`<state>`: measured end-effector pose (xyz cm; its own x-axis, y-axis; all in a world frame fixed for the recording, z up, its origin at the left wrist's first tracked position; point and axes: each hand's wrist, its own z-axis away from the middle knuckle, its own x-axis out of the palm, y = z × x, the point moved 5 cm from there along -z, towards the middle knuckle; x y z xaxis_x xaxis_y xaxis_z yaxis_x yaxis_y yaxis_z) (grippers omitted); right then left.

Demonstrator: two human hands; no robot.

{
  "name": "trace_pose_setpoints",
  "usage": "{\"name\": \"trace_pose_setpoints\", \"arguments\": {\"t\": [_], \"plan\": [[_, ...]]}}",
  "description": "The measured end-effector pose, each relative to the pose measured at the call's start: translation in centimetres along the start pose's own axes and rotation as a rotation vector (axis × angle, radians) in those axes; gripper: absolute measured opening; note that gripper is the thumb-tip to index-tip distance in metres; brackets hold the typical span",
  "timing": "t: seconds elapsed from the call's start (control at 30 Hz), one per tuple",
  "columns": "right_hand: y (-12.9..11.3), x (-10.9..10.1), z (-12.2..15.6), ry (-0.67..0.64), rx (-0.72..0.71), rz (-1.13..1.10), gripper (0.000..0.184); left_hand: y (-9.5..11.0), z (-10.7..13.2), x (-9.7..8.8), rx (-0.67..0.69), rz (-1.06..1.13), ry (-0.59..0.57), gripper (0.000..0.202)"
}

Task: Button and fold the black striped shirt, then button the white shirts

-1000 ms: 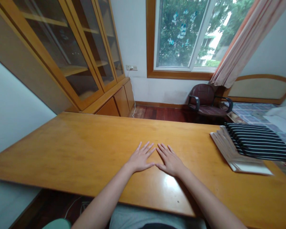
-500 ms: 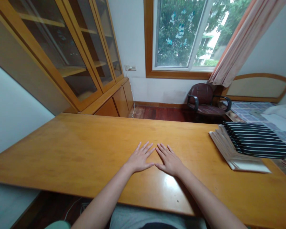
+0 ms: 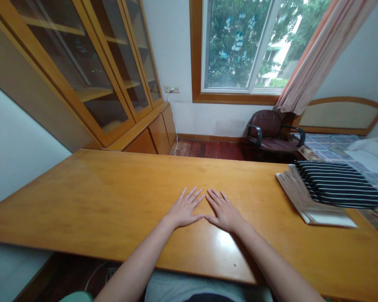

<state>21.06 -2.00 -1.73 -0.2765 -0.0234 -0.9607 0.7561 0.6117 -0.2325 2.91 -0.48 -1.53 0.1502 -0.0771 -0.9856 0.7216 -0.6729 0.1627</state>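
My left hand (image 3: 185, 209) lies palm down on the wooden table (image 3: 97, 197), fingers spread and pointing away from me. Beside it, my right hand (image 3: 223, 212) rests flat in the same way, with its fingers apart. The two thumbs nearly meet at the tips; whether they touch I cannot tell. Neither hand holds anything. To the right on the table is a stack of flat brown paper items (image 3: 315, 209), with folded black-and-white striped cloth (image 3: 340, 184) on top of it.
Beyond the table stand a glass-door cabinet (image 3: 126, 79) at the left and a brown armchair (image 3: 269, 132) under the window (image 3: 236, 54). A bed (image 3: 324, 144) is at the far right. A white cord (image 3: 174, 121) hangs from the wall socket (image 3: 171, 89).
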Motion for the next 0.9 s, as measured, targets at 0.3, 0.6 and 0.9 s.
{"name": "trace_pose_setpoints", "arguments": {"t": [0.3,0.6,0.9], "plan": [[0.20,0.27,-0.05,-0.023,0.002,-0.002,0.082,-0.12,0.00,0.25,0.006,-0.025,0.016,0.082],[0.17,0.14,0.02,0.000,-0.005,-0.024,0.081,-0.06,0.02,0.00,0.006,-0.001,0.013,0.082],[0.14,0.11,-0.04,-0.005,-0.003,-0.022,0.082,-0.01,0.03,-0.08,0.003,-0.010,0.016,0.082]]}}
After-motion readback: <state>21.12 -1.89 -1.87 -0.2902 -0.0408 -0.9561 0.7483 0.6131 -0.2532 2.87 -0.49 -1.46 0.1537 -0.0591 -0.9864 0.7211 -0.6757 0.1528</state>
